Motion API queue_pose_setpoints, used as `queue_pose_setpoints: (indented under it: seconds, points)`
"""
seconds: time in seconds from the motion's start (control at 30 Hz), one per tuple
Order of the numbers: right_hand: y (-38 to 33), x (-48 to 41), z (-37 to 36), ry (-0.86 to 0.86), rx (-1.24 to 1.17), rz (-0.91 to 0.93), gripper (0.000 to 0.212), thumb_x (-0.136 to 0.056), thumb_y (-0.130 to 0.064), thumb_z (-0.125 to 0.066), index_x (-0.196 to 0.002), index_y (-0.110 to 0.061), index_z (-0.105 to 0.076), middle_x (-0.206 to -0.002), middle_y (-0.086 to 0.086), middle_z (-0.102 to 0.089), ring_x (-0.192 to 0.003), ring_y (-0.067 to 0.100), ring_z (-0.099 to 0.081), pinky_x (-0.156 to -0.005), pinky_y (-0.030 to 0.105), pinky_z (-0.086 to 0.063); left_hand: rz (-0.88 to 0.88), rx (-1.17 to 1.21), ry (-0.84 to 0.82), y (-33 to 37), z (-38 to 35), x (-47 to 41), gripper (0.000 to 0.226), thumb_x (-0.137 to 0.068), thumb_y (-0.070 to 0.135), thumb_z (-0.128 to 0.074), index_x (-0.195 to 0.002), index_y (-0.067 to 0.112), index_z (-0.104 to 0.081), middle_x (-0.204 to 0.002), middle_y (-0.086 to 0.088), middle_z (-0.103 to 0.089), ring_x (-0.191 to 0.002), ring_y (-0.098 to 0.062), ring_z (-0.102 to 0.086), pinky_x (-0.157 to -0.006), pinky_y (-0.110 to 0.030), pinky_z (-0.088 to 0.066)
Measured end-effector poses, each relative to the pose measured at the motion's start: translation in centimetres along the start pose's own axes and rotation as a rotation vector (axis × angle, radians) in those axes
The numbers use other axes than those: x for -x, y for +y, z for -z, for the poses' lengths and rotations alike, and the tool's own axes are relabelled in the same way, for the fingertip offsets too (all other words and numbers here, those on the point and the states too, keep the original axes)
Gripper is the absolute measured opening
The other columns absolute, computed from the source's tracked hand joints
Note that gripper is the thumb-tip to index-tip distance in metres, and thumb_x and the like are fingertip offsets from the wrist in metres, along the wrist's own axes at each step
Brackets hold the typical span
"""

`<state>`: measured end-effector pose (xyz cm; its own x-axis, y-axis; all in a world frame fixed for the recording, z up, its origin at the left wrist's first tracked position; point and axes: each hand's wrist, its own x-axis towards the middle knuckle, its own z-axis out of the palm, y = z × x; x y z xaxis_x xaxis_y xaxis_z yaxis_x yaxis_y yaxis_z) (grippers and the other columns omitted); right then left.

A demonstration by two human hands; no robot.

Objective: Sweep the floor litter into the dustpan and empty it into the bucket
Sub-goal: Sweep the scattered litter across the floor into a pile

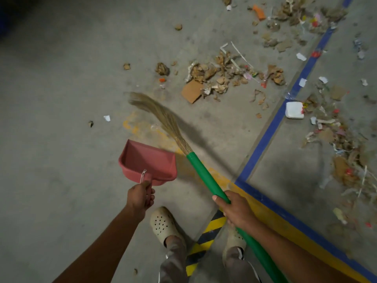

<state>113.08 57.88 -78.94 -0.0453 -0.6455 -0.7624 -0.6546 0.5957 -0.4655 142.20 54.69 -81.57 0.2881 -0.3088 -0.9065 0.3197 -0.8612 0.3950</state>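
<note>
Left hand [140, 198]: grips the handle of the red dustpan [148, 161], held empty above the floor [61, 99].
Right hand [237, 211]: wrapped round the green broom [206, 178], bristles raised, clear of the litter.
Litter [220, 74]: cardboard and paper scraps scattered ahead and right, across the blue line [271, 131].
Bucket: not in view.
Progress: judged early; nothing gathered, sweeping and emptying remain.

Left hand [139, 198] gripping dustpan handle [148, 179], fingers [150, 198] curling under, right hand [236, 211] wrapping round broom handle [204, 174], knuckles facing up, both bare forearms extending forward
</note>
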Motion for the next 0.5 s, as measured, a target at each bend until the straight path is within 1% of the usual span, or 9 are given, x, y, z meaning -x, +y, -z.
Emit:
queue_pose_setpoints:
  seconds: [0.03, 0.1, 0.17, 0.2, 0.27, 0.33, 0.4, 0.5]
  points:
    - [-1.2, -0.2, -0.8, -0.018, 0.014, 0.006, 0.037, -0.094, -0.052, -0.061, -0.084, -0.017, -0.059, -0.06, 0.005, -0.059, -0.04, 0.016, -0.056, -0.043, 0.034, -0.047, 0.004, 0.017, 0.013, 0.1, 1.5, -0.4, 0.022, -0.1, 0.018, -0.053, -0.088, 0.001, -0.059, -0.07, -0.012, -0.056, -0.051, -0.017, -0.047, -0.039, -0.02, -0.038]
    - [-3.6, -0.8, -2.7, -0.044, 0.035, 0.014, 0.034, -0.093, -0.051, -0.062, -0.084, -0.018, -0.059, -0.057, 0.003, -0.058, -0.037, 0.015, -0.054, -0.041, 0.028, -0.044, 0.011, 0.053, 0.043, 0.2, 4.7, -1.3, 0.021, -0.1, 0.017, -0.052, -0.088, 0.001, -0.058, -0.07, -0.012, -0.055, -0.051, -0.017, -0.047, -0.039, -0.021, -0.038]
    - [-5.9, -1.6, -5.0, -0.066, 0.053, 0.016, 0.032, -0.092, -0.051, -0.063, -0.083, -0.021, -0.058, -0.054, 0.002, -0.057, -0.037, 0.017, -0.054, -0.04, 0.028, -0.044, 0.014, 0.091, 0.076, 0.4, 8.0, -2.1, 0.018, -0.1, 0.015, -0.051, -0.087, 0.003, -0.056, -0.07, -0.012, -0.054, -0.051, -0.017, -0.045, -0.039, -0.02, -0.037]
    - [-7.1, -2.0, -6.2, -0.076, 0.064, 0.022, 0.033, -0.092, -0.052, -0.063, -0.083, -0.02, -0.058, -0.053, 0.002, -0.057, -0.038, 0.019, -0.055, -0.039, 0.03, -0.045, 0.013, 0.109, 0.09, 0.4, 9.6, -2.5, 0.017, -0.1, 0.014, -0.051, -0.087, 0.004, -0.055, -0.07, -0.012, -0.054, -0.05, -0.016, -0.045, -0.039, -0.02, -0.036]
    - [-9.2, -3.0, -8.6, -0.09, 0.097, 0.05, 0.037, -0.09, -0.055, -0.063, -0.083, -0.018, -0.057, -0.055, 0.003, -0.057, -0.039, 0.023, -0.057, -0.041, 0.038, -0.05, 0.008, 0.139, 0.122, 0.5, 12.7, -3.2, 0.016, -0.1, 0.012, -0.05, -0.086, 0.005, -0.054, -0.07, -0.012, -0.053, -0.05, -0.016, -0.044, -0.04, -0.02, -0.035]
    - [-11.3, -3.7, -10.9, -0.11, 0.146, 0.093, 0.045, -0.084, -0.064, -0.06, -0.082, -0.019, -0.056, -0.06, 0.007, -0.061, -0.046, 0.027, -0.06, -0.048, 0.045, -0.054, 0.01, 0.175, 0.163, 0.5, 15.6, -3.8, 0.014, -0.099, 0.011, -0.05, -0.088, 0.005, -0.054, -0.07, -0.012, -0.053, -0.051, -0.017, -0.044, -0.04, -0.02, -0.036]
    - [-13.4, -4.2, -13.2, -0.123, 0.206, 0.128, 0.048, -0.079, -0.07, -0.056, -0.081, -0.021, -0.056, -0.065, 0.008, -0.064, -0.055, 0.03, -0.063, -0.055, 0.047, -0.057, 0.013, 0.21, 0.194, 0.6, 18.3, -4.1, 0.012, -0.099, 0.011, -0.05, -0.089, 0.004, -0.054, -0.07, -0.011, -0.053, -0.051, -0.017, -0.044, -0.04, -0.021, -0.036]
    - [-16.7, -4.5, -16.4, -0.158, 0.239, 0.163, 0.051, -0.074, -0.072, -0.053, -0.082, -0.022, -0.056, -0.068, 0.007, -0.065, -0.058, 0.03, -0.064, -0.058, 0.047, -0.059, 0.008, 0.249, 0.231, 0.6, 21.3, -4.4, 0.013, -0.099, 0.01, -0.051, -0.087, 0.004, -0.054, -0.07, -0.012, -0.052, -0.051, -0.017, -0.043, -0.041, -0.021, -0.034]
